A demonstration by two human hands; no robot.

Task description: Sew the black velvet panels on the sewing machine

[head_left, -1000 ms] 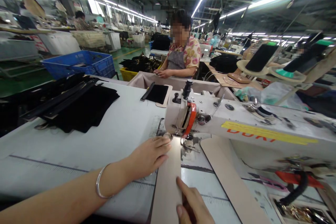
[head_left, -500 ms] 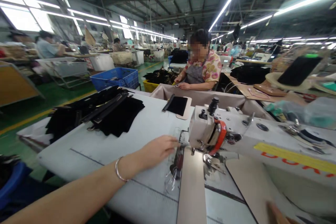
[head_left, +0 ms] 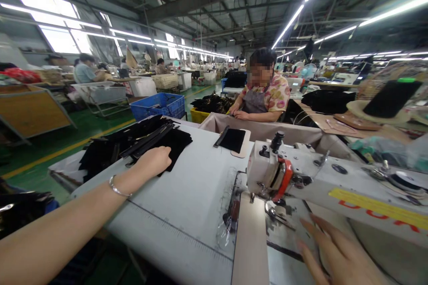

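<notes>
My left hand (head_left: pixel 154 160), with a silver bangle at the wrist, has its fingers curled closed at the near edge of a stack of black fabric pieces (head_left: pixel 180 142). The fingertips are hidden from me. My right hand (head_left: pixel 337 249) is open, its fingers spread over the bed of a white sewing machine (head_left: pixel 264 164), partly covering a beige panel (head_left: pixel 329 218). A long beige strip (head_left: pixel 250 236) lies beside the needle area. Farther back on the table rests a black piece (head_left: pixel 233 140) on a beige backing (head_left: pixel 246 137).
Across a fabric-lined trough (head_left: pixel 217 120) sits a co-worker (head_left: pixel 267 93), handling something small. A blue crate (head_left: pixel 157 106) and a yellow crate (head_left: pixel 199 116) stand beyond the table (head_left: pixel 197 178). To the right is a black thread cone (head_left: pixel 391 98).
My left hand has moved left from beside the machine head to the black fabric stack. My right hand has come farther into view over the machine bed. The view has shifted slightly left.
</notes>
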